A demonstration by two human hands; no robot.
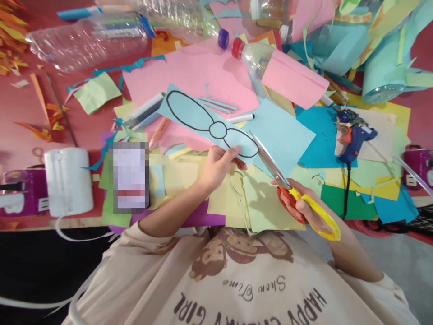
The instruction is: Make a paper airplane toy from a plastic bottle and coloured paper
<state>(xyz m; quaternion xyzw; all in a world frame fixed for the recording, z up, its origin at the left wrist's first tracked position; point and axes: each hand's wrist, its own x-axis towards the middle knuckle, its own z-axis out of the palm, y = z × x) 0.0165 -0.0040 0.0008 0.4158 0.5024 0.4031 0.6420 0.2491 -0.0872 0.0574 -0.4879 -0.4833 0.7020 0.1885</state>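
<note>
My left hand [221, 167] pinches the lower edge of a light blue paper strip [199, 118]. On the strip a black outline shows two long loops joined by a small circle. My right hand [304, 203] grips a pair of scissors [274, 167] by its red and yellow handles. The metal blades point up and left, with their tips at the strip's right end, close to the right loop. Whether the blades touch the paper I cannot tell. Beneath lies a larger light blue sheet [284, 131]. A black-capped marker [241, 118] rests just behind the strip.
A blue glue gun [355, 135] with a black cord lies at the right. Clear plastic bottles [91, 43] and a bottle wrapped in pink paper [294, 76] are at the back. A phone [131, 176] and a white box with a cable [68, 180] sit at the left.
</note>
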